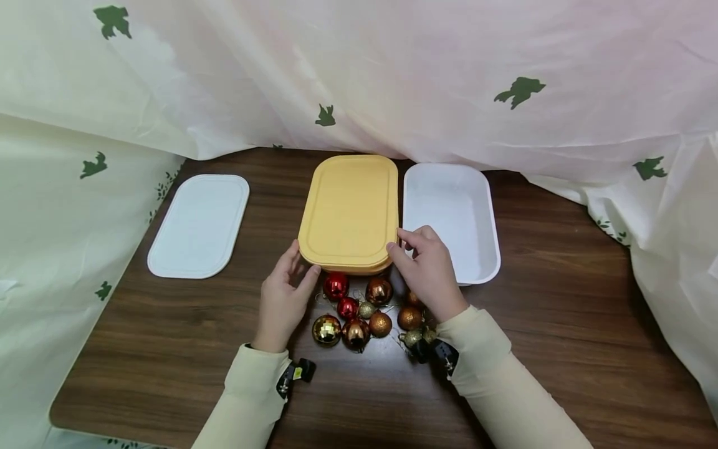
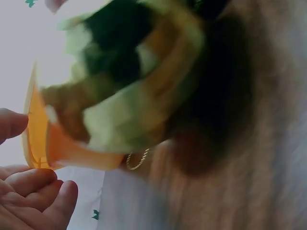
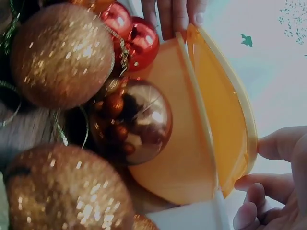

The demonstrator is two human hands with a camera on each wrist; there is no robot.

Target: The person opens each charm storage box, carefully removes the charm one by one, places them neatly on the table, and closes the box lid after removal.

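Observation:
A yellow lid (image 1: 350,212) lies over a yellow box (image 3: 182,163) at the back middle of the table. Its near edge stands raised, leaving a gap above the box rim in the right wrist view. My left hand (image 1: 283,302) holds the lid's near left corner, thumb at the front edge and fingers along the side. At the near right corner my right hand (image 1: 429,271) pinches the lid between thumb and finger. Just in front of the box, several Christmas baubles (image 1: 356,333) in red, copper and gold lie on the table, some partly hidden under my right wrist.
An uncovered white box (image 1: 490,249) stands right beside the yellow one. To the left, a white lid (image 1: 199,224) lies flat on the dark wooden table (image 1: 168,368). A pale curtain (image 1: 359,75) with green bird shapes hangs behind and at both sides.

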